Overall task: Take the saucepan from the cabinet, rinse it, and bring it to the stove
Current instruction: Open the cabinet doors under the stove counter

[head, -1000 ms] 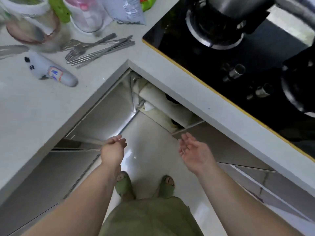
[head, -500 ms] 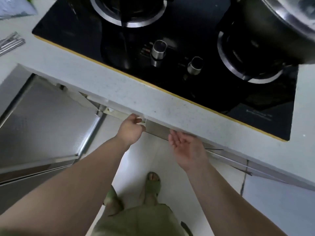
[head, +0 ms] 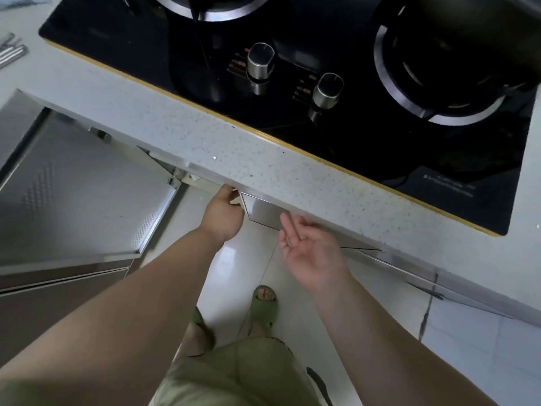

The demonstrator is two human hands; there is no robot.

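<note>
The black stove [head: 336, 136] sits in the pale countertop [head: 263, 171], and a dark pot [head: 468, 33] stands on its right burner. One steel cabinet door [head: 76, 194] at the left is wide open. The left hand [head: 224, 213] grips the top edge of a second door [head: 263, 213] under the counter. The right hand [head: 313, 250] is open, palm up, empty. The saucepan is not visible.

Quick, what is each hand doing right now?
Left hand: closed on the cabinet door top edge.
Right hand: open, palm up, holding nothing.

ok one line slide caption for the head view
Left hand grips the cabinet door under the stove; right hand open.
</note>
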